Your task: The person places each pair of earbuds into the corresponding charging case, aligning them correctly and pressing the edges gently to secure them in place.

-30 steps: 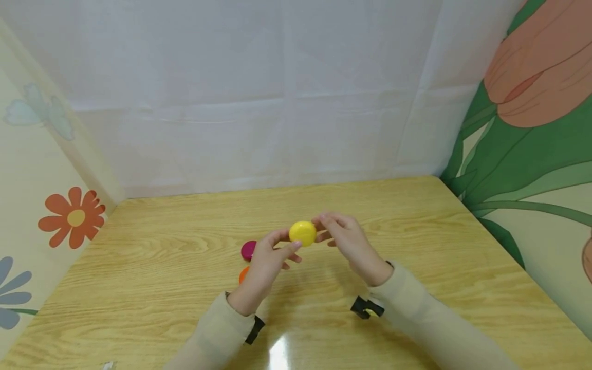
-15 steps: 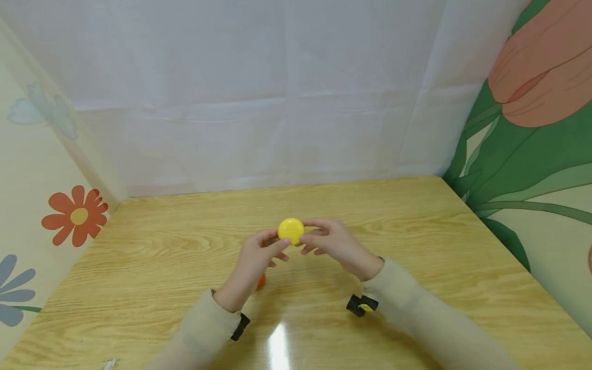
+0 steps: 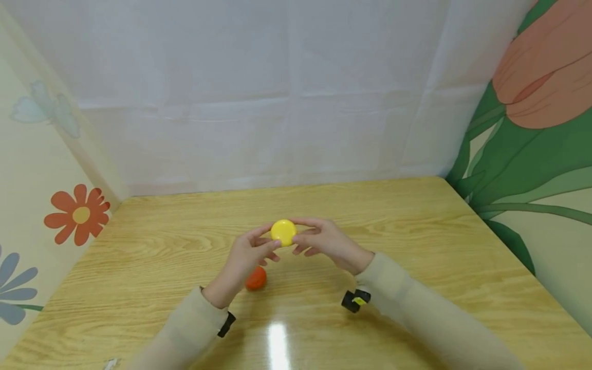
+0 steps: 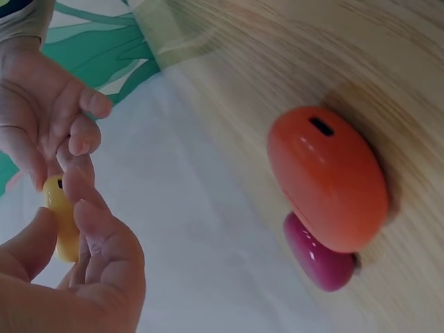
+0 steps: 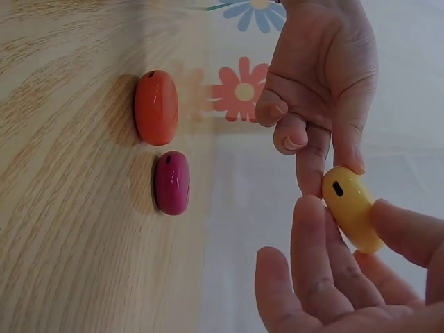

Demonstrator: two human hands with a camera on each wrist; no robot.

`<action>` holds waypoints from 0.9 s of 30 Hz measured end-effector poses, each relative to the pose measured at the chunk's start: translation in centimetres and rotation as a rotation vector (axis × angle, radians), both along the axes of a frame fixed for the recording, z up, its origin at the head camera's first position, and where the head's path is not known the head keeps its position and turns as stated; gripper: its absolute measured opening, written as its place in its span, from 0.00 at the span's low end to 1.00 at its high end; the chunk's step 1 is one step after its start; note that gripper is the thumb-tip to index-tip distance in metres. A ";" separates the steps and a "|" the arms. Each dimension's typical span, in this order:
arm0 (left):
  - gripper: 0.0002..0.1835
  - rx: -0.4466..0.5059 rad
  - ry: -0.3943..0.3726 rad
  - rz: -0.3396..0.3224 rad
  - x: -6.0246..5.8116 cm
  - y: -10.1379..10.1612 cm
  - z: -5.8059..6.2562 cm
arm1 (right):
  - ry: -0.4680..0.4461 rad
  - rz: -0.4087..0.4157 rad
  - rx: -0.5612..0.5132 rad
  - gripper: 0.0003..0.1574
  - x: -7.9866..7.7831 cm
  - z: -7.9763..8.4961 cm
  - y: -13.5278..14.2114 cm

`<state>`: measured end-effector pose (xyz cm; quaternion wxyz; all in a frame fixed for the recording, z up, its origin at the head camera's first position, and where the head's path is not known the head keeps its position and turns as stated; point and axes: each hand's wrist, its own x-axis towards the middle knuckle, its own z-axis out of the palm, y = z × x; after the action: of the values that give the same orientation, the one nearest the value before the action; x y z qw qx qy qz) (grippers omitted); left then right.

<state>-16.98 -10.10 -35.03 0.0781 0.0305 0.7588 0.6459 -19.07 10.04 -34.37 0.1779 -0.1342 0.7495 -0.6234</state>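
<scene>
Between both hands, above the table, is a smooth yellow rounded piece (image 3: 283, 233), like a fat disc with a small dark slot in its edge. My left hand (image 3: 242, 259) pinches its left side between thumb and fingers. On the opposite side, the thumb and forefinger of my right hand (image 3: 330, 241) grip it too. Below the left hand lies a similar orange rounded piece (image 3: 256, 278) on the table, also with a dark slot. Beside it, a smaller magenta piece (image 5: 172, 183) shows in both wrist views; in the head view it is hidden behind the left hand.
The wood-grain table (image 3: 393, 216) runs back to a white cloth backdrop (image 3: 277, 103). Painted flower panels stand on both sides, with a red flower (image 3: 78, 215) at left. A small pale scrap (image 3: 110, 364) lies at the front left edge.
Both hands have shifted left with the yellow piece. The right hand has closed its thumb and forefinger on its edge. The orange piece came into fuller view; the magenta one became hidden in the head view.
</scene>
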 end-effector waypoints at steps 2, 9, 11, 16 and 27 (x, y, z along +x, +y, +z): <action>0.26 -0.002 -0.019 -0.012 -0.3 -0.3 0.0 | -0.019 0.007 -0.002 0.32 -0.3 0.0 -0.2; 0.25 -0.027 -0.075 -0.066 -1.7 -1.5 0.1 | -0.096 0.015 0.003 0.31 -1.5 0.0 -1.0; 0.25 -0.046 -0.080 -0.080 -2.1 -1.8 0.0 | -0.118 0.013 0.001 0.30 -1.7 0.0 -1.2; 0.24 -0.084 -0.071 -0.100 -3.0 -2.4 -0.2 | -0.164 0.010 -0.006 0.30 -2.2 0.0 -1.8; 0.25 -0.069 -0.080 -0.096 -4.3 -4.0 -0.6 | -0.210 0.005 -0.040 0.31 -3.9 -0.6 -3.5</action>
<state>-21.30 -14.07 -35.63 0.1403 0.0382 0.7745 0.6157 -22.92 6.58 -35.02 0.2542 -0.0736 0.7138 -0.6484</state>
